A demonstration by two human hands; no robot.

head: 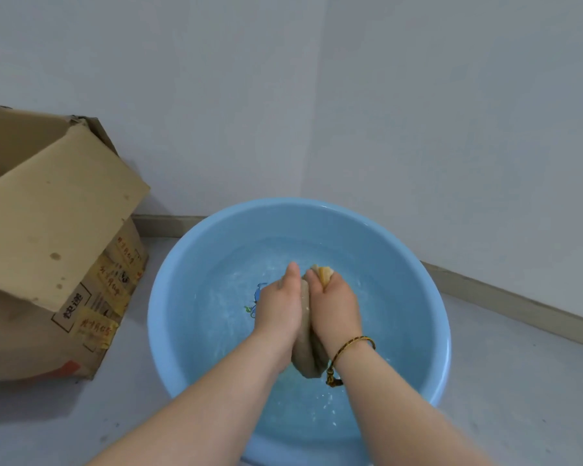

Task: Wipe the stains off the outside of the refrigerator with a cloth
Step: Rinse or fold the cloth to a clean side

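Over the round blue plastic basin [169,331], both hands meet with the cloth [306,317] squeezed between them. The left hand [278,307] presses against the cloth's left side with its thumb lying straight along the top; its fingers are hidden underneath. The right hand [337,304] is clamped around the cloth's right side. The cloth is a wet, brownish-grey wad, bunched into a thick roll; a paler, yellowish end pokes out at the far side of the right hand, and a rounded lump hangs down near the wrists, above the water [223,290]. The water is shallow and cloudy, flecked with white bubbles. A braided yellow-and-dark cord bracelet [354,343] circles the right wrist. The basin sits on a smooth grey floor [115,415]. To the left stands a worn, spotted cardboard box [48,213] with an open flap and yellowed tape.
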